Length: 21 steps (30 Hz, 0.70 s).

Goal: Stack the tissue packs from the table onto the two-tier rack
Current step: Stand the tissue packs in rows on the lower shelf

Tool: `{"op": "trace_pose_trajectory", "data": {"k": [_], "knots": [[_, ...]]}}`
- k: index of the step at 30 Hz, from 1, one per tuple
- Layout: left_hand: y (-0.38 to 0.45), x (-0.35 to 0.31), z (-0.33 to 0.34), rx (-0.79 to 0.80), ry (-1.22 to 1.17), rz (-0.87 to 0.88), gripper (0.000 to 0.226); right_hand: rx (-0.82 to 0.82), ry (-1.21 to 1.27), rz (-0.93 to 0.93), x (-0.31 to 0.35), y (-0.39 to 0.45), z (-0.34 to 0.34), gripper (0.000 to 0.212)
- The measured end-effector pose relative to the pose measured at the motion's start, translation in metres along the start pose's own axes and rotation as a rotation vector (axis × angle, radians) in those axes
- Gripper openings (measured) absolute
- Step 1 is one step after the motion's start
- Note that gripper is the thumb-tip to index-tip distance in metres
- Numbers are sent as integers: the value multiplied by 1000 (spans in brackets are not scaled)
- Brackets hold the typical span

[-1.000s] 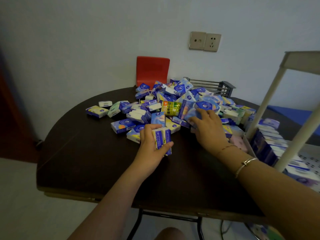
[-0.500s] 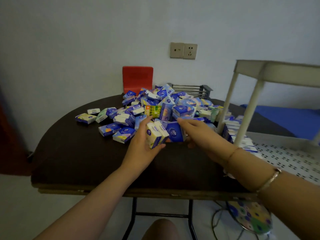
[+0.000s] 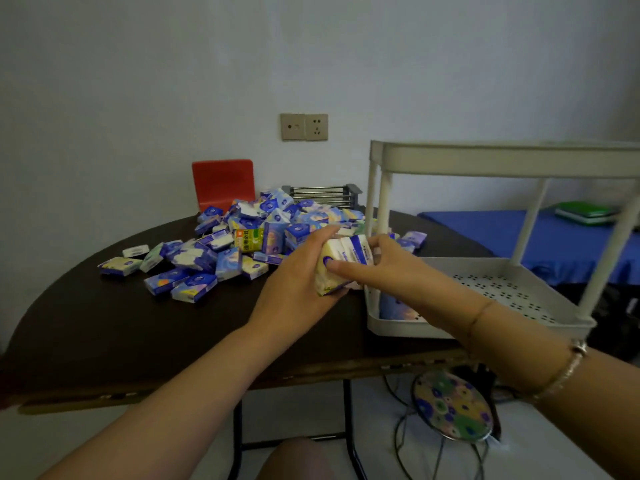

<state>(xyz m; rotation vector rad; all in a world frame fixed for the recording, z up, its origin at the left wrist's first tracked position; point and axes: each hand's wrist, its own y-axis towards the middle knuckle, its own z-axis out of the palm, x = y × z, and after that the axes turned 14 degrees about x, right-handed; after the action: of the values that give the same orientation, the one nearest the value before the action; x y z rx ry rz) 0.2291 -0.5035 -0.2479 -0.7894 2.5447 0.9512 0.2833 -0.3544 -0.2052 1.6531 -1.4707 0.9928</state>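
Note:
A heap of small blue, white and yellow tissue packs (image 3: 242, 244) lies on the dark round table (image 3: 104, 327). My left hand (image 3: 298, 282) and my right hand (image 3: 377, 268) together grip a bundle of tissue packs (image 3: 346, 261) just left of the white two-tier rack (image 3: 485, 292). The bundle hovers above the table near the rack's front left post. One blue pack (image 3: 394, 306) stands inside the lower tier's left corner, partly hidden by my right wrist. The perforated lower shelf is otherwise mostly bare. The rack's upper tier (image 3: 502, 161) shows only its rim.
A red chair back (image 3: 223, 183) and a metal wire rack (image 3: 322, 195) stand behind the heap. A wall socket (image 3: 304, 126) sits above. A blue-covered surface with a green book (image 3: 585, 213) lies at the right. A patterned stool (image 3: 453, 407) and cables are under the table.
Both hands carried the bundle of packs rightward from the heap toward the rack. The view swung right, bringing more of the rack into sight.

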Motion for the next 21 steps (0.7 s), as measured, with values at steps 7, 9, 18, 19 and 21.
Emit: {"op": "trace_pose_trajectory", "data": {"k": [7, 9, 18, 19, 21], "knots": [[20, -37, 19, 49, -1, 19, 77, -72, -38, 69, -13, -30, -31, 67], [22, -45, 24, 85, -30, 43, 82, -94, 0, 68, -17, -37, -43, 60], [35, -34, 38, -3, -349, -220, 53, -286, -17, 90, -62, -39, -110, 61], [39, -31, 41, 0, -406, -266, 53, -277, -45, 111, -69, -34, -115, 65], [47, -25, 51, 38, -514, -347, 57, -231, -95, 167, -83, -20, -123, 71]]}}
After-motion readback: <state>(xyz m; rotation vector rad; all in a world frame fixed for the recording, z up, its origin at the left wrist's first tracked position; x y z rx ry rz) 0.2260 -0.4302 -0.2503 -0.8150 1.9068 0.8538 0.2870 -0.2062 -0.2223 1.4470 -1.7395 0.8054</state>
